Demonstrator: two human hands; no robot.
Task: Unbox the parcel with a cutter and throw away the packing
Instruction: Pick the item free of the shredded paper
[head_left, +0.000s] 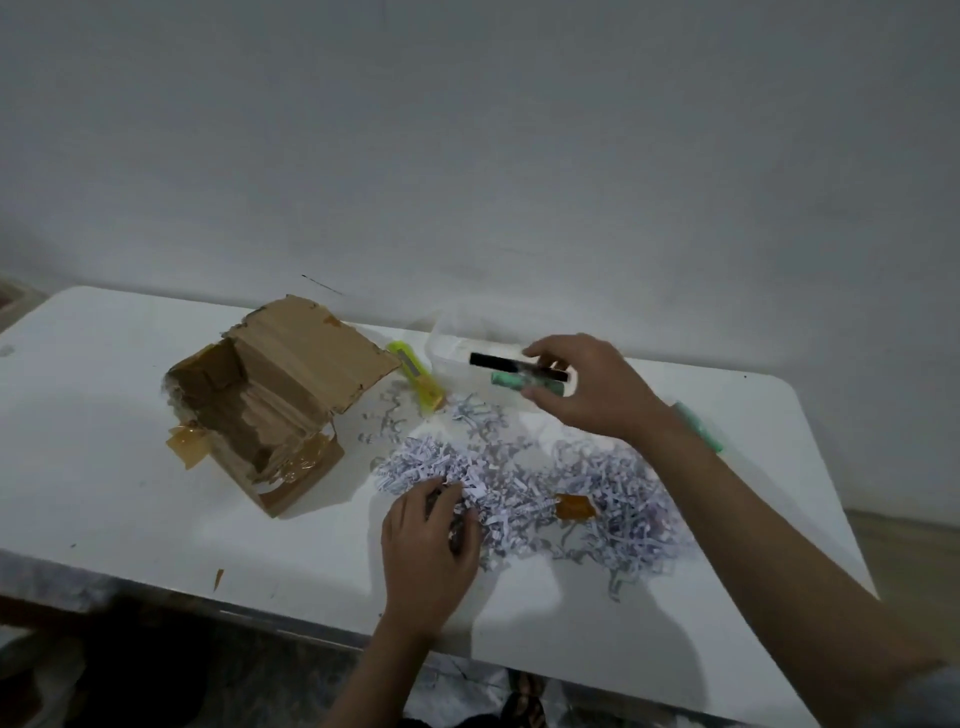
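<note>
The opened cardboard box (291, 384) lies left on the white table (104, 493), the yellow cutter (415, 379) just beside it. The left hand (426, 540) curls round a clump of the shredded paper (597, 493) spread mid-table; the right hand (587, 387) pinches a black stick (498, 359) and a green tube (511, 381)

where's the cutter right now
Head view: the cutter lies on the table, just right of the box and left of the right hand, untouched.

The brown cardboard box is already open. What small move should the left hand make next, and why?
Probably lift the left hand with the handful of white shredded paper it grips: more shreds lie loose on the white table, and the right hand is busy holding a black stick and a green tube.
</note>
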